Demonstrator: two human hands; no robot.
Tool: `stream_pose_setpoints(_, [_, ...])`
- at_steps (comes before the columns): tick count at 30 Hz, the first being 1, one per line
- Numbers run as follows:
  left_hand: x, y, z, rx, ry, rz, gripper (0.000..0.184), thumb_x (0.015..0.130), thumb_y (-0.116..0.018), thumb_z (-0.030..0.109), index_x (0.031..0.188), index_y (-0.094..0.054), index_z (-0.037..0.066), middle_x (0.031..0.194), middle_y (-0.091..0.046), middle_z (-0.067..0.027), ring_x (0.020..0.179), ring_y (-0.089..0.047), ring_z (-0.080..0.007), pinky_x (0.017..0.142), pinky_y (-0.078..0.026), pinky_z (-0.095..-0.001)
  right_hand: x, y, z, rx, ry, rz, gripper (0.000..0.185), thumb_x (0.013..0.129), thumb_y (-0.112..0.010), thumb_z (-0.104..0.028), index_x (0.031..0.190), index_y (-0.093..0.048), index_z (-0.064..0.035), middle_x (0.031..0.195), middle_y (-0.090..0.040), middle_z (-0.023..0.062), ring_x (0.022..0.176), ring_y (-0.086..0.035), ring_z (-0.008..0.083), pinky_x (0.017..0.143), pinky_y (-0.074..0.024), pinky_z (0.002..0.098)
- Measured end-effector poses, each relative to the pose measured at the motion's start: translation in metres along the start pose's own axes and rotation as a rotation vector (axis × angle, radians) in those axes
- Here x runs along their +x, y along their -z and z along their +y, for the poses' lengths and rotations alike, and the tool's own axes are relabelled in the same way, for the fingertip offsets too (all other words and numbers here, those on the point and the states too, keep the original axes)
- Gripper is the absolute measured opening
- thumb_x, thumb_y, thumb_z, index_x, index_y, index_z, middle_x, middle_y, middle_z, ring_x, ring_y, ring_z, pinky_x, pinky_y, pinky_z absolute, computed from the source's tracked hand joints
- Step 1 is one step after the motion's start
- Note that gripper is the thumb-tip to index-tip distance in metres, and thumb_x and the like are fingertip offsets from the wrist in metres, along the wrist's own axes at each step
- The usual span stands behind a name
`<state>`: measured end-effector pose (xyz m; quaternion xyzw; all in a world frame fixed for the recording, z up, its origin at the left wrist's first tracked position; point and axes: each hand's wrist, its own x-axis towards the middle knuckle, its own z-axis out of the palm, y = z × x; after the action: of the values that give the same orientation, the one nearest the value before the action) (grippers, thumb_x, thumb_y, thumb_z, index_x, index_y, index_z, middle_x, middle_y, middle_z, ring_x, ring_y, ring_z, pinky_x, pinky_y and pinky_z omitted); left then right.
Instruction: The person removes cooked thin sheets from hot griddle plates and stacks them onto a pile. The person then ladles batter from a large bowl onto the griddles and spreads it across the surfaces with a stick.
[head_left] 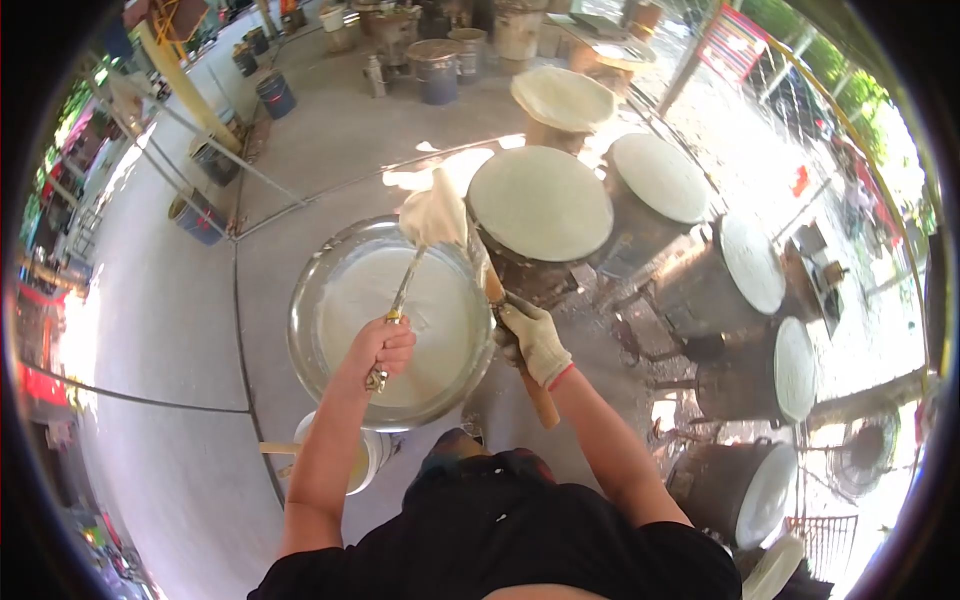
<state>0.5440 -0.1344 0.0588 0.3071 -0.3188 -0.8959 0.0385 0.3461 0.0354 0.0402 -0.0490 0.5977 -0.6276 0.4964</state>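
Observation:
My left hand [383,348], bare, is wrapped round the metal handle of a ladle [408,278]. Its far end meets a cream-coloured mass [432,215] over the far rim of a wide metal basin [302,345]. White batter-like liquid [430,350] lies in the basin. In a pale work glove, my right hand [530,335] grips a wooden-handled tool [541,398] at the basin's right edge. That tool's upper end reaches up beside the cream mass; its exact shape is unclear.
Round drums with pale, flat tops, one of them a near drum [540,203], curve along the right. A white bucket [378,465] with a wooden piece stands below the basin. Blue drums [436,75] are farther back. Metal rails [270,188] cross the left floor.

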Motion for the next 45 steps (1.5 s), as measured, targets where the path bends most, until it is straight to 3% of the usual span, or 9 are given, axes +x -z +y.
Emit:
stream_pose_setpoints(5, [0.016,-0.037,-0.076,-0.105,0.282,-0.021,0.008,0.091,-0.051,0.011,0.090,-0.043,0.012,0.057,-0.033,0.0065,0.039,-0.030,-0.0026,0.032,-0.026,-0.0192,-0.055,0.093,0.055,-0.033,-0.011,0.117,0.036,0.093,-0.054,-0.020,0.129,-0.056,-0.0140,0.063,-0.055,-0.0022,0.042,-0.044,0.0068,0.036,-0.0311,0.0220])
stream_pose_setpoints(14, [-0.077,-0.223,-0.236,0.702,0.117,-0.388,0.017,0.087,-0.053,0.006,0.092,-0.037,0.009,0.058,-0.036,0.0006,0.037,-0.034,-0.0078,0.033,-0.029,-0.0242,-0.334,0.251,0.124,0.290,0.333,0.457,0.034,0.093,-0.048,-0.013,0.126,-0.053,-0.0051,0.069,-0.057,0.0053,0.048,-0.051,0.0095,0.039,-0.0362,0.0215])
stream_pose_setpoints(23, [-0.073,-0.377,-0.431,0.796,0.855,-0.639,0.011,0.093,-0.048,0.008,0.083,-0.042,0.011,0.058,-0.034,0.0053,0.041,-0.031,-0.0016,0.033,-0.027,-0.0183,-0.521,0.327,0.253,0.481,0.294,1.019,0.036,0.097,-0.047,-0.027,0.131,-0.054,-0.0192,0.065,-0.055,-0.0014,0.045,-0.045,0.0063,0.040,-0.0352,0.0216])
stream_pose_setpoints(26, [-0.082,-0.428,-0.500,0.693,1.236,-0.656,0.018,0.095,-0.044,0.008,0.078,-0.039,0.010,0.058,-0.034,0.0048,0.041,-0.032,-0.0014,0.034,-0.030,-0.0175,-0.551,0.351,0.307,0.169,0.237,1.250,0.040,0.095,-0.049,-0.034,0.133,-0.052,-0.0215,0.067,-0.058,0.0035,0.052,-0.050,0.0092,0.051,-0.0440,0.0260])
stream_pose_setpoints(30, [-0.098,-0.480,-0.584,0.538,1.582,-0.654,0.025,0.095,-0.045,0.009,0.071,-0.037,0.013,0.059,-0.035,0.0055,0.039,-0.032,-0.0007,0.033,-0.030,-0.0166,-0.619,0.339,0.388,-0.301,0.022,1.457,0.042,0.093,-0.048,-0.038,0.133,-0.050,-0.0236,0.099,-0.066,0.0185,0.087,-0.064,0.0339,0.077,-0.0492,0.0398])
stream_pose_setpoints(39, [-0.138,-0.548,-0.693,1.239,1.190,-1.510,0.011,0.089,-0.051,0.005,0.091,-0.040,0.008,0.057,-0.036,0.0028,0.039,-0.034,-0.0042,0.033,-0.030,-0.0207,-0.668,0.268,0.461,0.289,-0.133,1.731,0.042,0.091,-0.052,-0.028,0.132,-0.052,-0.0160,0.114,-0.063,0.0160,0.107,-0.061,0.0298,0.091,-0.0449,0.0350])
stream_pose_setpoints(42, [-0.134,-0.554,-0.759,1.319,1.071,-1.801,0.012,0.090,-0.051,0.006,0.091,-0.039,0.007,0.058,-0.040,0.0002,0.038,-0.037,-0.0066,0.033,-0.032,-0.0236,-0.624,0.320,0.486,1.214,0.401,1.922,0.039,0.094,-0.054,-0.020,0.133,-0.053,-0.0203,0.078,-0.060,0.0019,0.065,-0.055,0.0099,0.054,-0.0421,0.0218])
stream_pose_setpoints(43, [-0.136,-0.550,-0.785,1.333,1.041,-1.867,0.013,0.090,-0.052,0.007,0.091,-0.039,0.007,0.058,-0.040,0.0003,0.038,-0.037,-0.0065,0.033,-0.032,-0.0238,-0.629,0.336,0.457,1.466,0.535,2.002,0.038,0.094,-0.054,-0.019,0.133,-0.053,-0.0237,0.067,-0.048,-0.0056,0.051,-0.039,0.0027,0.042,-0.0295,0.0184])
stream_pose_setpoints(45, [-0.139,-0.539,-0.828,1.393,0.990,-1.971,0.015,0.089,-0.053,0.009,0.092,-0.039,0.006,0.059,-0.042,-0.0015,0.040,-0.041,-0.0089,0.034,-0.035,-0.0261,-0.616,0.362,0.463,1.673,0.682,2.118,0.037,0.096,-0.051,-0.023,0.133,-0.051,-0.0288,0.062,-0.047,-0.0041,0.041,-0.035,0.0058,0.037,-0.0298,0.0225])
